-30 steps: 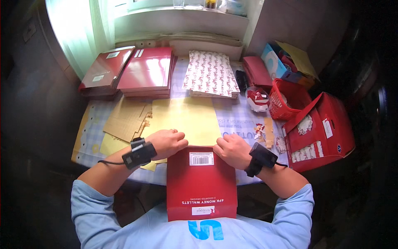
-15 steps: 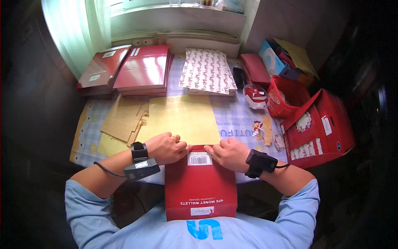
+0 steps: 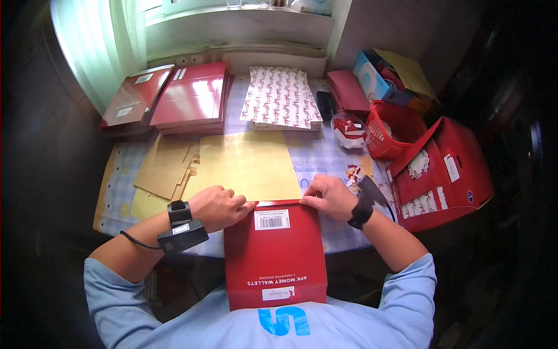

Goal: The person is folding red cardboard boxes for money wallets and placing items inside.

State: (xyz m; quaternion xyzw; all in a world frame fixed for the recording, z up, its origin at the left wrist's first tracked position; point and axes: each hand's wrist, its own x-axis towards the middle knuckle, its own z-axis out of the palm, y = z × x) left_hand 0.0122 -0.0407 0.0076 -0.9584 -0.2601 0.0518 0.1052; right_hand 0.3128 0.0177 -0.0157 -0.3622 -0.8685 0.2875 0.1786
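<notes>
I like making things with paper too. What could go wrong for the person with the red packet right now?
The yellow sheet is pinched by both hands, left and right, at the mouth of the red packet; it might crease or tear there. The packet hangs off the table edge toward the person's chest, so it could slip down.

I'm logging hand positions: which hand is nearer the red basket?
Right. The right hand pinches the red packet's top edge, down-left of the red basket; the left hand is at the packet's other corner, farther away.
</notes>
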